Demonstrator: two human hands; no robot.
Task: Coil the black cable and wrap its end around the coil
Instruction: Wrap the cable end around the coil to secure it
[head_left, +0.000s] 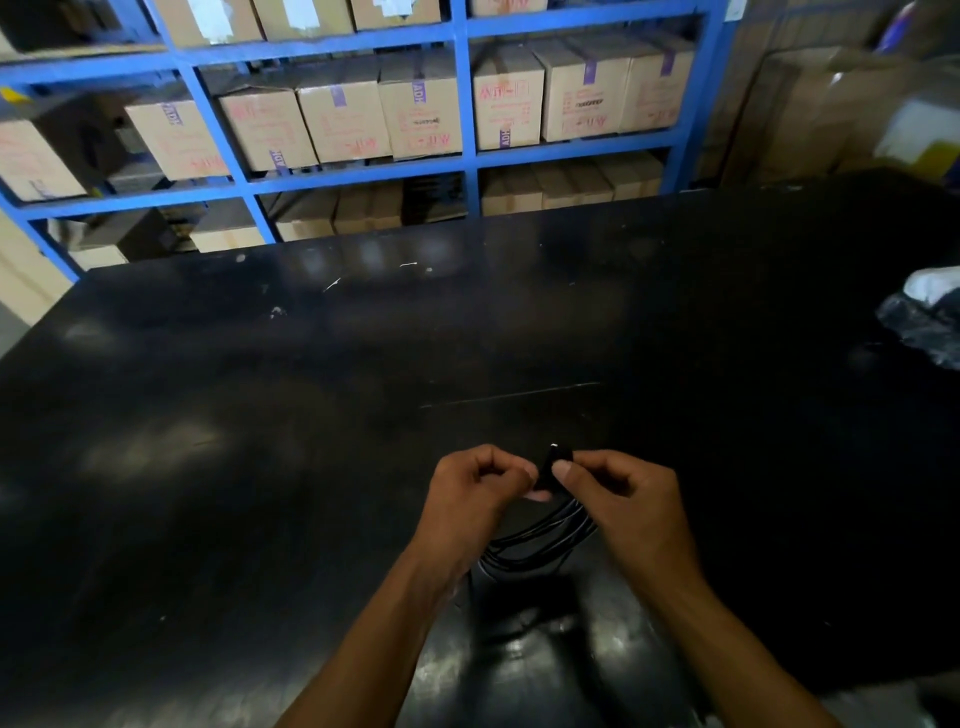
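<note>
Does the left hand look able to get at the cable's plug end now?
Probably yes: the left hand grips the black cable right beside the plug end, which the right hand pinches; nothing lies between.

The cable is black, and its tip has a tiny bright white spot. The table is black too, with pale shiny patches and little white scratches. The shelf is bright blue. The boxes are brown, with red writing and purple strips of tape. The bag looks grey and white, but it is too blurry to be sure.
</note>
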